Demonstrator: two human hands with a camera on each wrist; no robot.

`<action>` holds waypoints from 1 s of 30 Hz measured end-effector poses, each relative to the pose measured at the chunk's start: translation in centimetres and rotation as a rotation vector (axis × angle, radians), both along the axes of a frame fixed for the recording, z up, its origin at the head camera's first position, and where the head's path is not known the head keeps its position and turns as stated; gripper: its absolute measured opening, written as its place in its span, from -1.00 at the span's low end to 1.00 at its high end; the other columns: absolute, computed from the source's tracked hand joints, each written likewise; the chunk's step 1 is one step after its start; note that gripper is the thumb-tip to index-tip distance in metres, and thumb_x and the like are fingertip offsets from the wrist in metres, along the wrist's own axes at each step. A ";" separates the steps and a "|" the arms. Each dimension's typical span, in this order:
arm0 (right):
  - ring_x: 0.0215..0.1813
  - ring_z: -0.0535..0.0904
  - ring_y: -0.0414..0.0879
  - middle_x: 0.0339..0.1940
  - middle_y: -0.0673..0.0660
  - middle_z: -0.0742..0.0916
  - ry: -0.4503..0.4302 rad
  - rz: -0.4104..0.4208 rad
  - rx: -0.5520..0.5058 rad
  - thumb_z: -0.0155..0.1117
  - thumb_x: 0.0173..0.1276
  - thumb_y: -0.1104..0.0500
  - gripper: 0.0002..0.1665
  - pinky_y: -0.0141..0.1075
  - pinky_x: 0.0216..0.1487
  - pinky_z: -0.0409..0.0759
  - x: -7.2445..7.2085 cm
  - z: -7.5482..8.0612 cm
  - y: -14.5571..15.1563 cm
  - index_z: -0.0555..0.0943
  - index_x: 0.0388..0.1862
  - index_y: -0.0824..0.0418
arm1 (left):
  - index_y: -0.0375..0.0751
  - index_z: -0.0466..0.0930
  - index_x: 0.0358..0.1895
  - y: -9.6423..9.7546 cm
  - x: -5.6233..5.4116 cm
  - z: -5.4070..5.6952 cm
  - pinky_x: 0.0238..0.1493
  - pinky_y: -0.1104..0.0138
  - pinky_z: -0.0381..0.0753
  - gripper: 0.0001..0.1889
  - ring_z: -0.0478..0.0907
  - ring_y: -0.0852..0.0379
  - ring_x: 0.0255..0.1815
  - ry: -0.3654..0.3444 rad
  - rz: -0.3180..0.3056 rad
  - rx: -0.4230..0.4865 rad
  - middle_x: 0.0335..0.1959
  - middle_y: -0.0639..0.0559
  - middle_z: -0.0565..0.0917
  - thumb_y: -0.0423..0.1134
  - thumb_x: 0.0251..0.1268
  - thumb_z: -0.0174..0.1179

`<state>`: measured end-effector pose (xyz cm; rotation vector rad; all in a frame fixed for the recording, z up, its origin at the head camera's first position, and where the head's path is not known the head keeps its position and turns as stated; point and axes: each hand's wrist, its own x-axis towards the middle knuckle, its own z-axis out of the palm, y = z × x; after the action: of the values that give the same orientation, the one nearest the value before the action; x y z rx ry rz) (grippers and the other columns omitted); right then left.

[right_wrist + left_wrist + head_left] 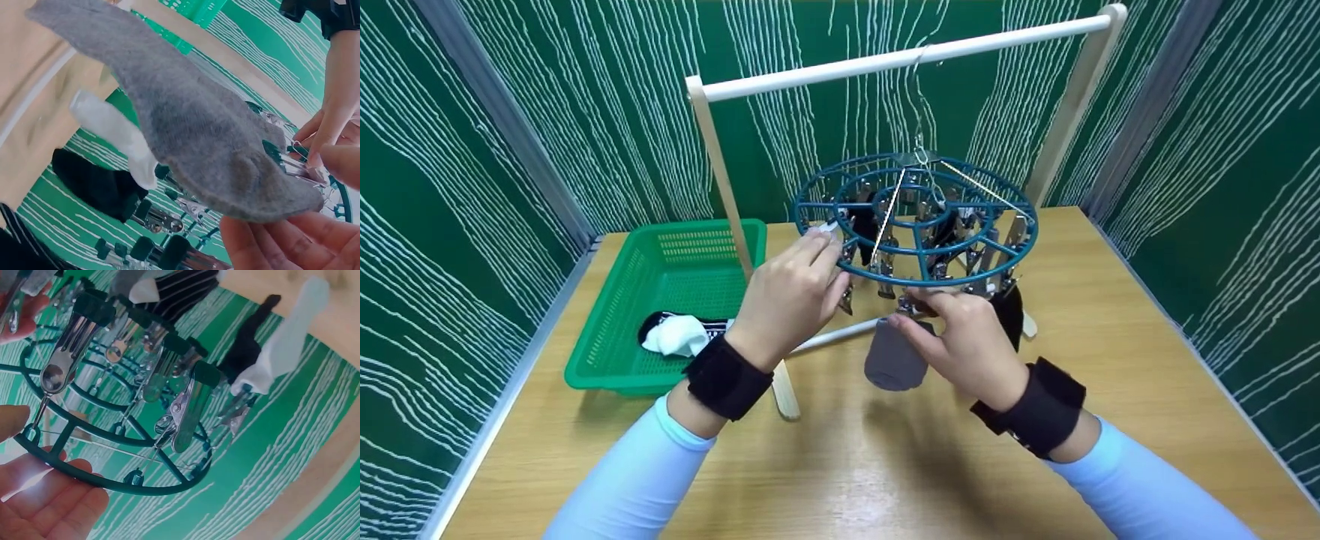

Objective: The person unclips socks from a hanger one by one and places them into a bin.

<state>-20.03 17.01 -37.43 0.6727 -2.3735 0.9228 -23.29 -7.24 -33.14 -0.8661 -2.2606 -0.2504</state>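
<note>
Grey sock hangs toe-down below the near edge of a round blue-green hanger, directly in front of me and above the worktop. My right hand pinches thumb and fingers around its upper end, beside a metal clip with green tips; whether the clip bites the cloth I cannot tell. Gripping the sock up there lets the rest drop loose, so the cloth stays out of my fingers' way.

My left hand is clamped on the hanger's left rim, thumb above and fingers beneath. I judge that this steadies the ring, since it hangs from one wire hook on a white rod and could easily swing or turn.

Other clips dangle close together from the ring, leaving little finger room, and a pale cord slants across it. Farther round hang a white sock, a black sock and a striped black sock.

To my left, behind a wooden leg of the stand, a green basket holds a crumpled white piece over something black.
</note>
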 end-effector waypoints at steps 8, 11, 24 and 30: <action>-0.12 0.89 0.09 -0.07 0.28 0.90 -0.074 0.089 -0.128 0.57 0.40 0.27 -0.69 0.01 -0.08 0.88 -0.6 0.2 -0.5 0.81 0.05 0.41 | -0.40 0.70 0.27 -0.3 -0.1 -0.2 0.36 0.04 0.71 -0.59 0.72 -0.22 0.36 -0.001 0.018 0.020 0.27 -0.30 0.77 -0.20 0.55 0.37; -0.09 0.89 0.09 -0.06 0.27 0.90 -0.128 0.124 -0.160 0.58 0.39 0.30 -0.73 -0.01 -0.05 0.88 -0.6 0.6 -0.5 0.82 0.02 0.39 | -0.37 0.73 0.22 -0.5 -0.1 -0.4 0.32 0.04 0.75 -0.61 0.72 -0.22 0.34 0.035 0.033 0.026 0.24 -0.29 0.78 -0.17 0.53 0.37; -0.16 0.88 0.09 -0.16 0.24 0.91 -0.146 0.145 -0.218 0.57 0.36 0.36 -0.74 -0.07 -0.02 0.87 -0.5 1.2 -0.9 0.83 0.02 0.39 | -0.37 0.64 0.18 -0.9 0.5 -1.7 -0.22 0.21 0.66 -0.59 0.53 -0.10 -0.14 0.187 0.009 0.158 -0.08 -0.22 0.66 -0.16 0.46 0.43; -0.15 0.89 0.10 -0.17 0.25 0.90 -0.148 0.143 -0.222 0.56 0.37 0.36 -0.75 -0.05 -0.01 0.87 -0.5 1.2 -0.9 0.82 0.00 0.42 | -0.25 0.65 -0.16 -0.2 2.2 -2.7 -0.36 0.27 0.67 -0.83 0.59 0.02 -0.34 0.039 -0.112 0.211 -0.32 -0.06 0.69 -0.23 0.47 0.40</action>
<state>-20.55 16.16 -36.22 0.7144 -2.3242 1.3161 -21.12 -7.46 -35.80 -0.8774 -2.1075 -0.5087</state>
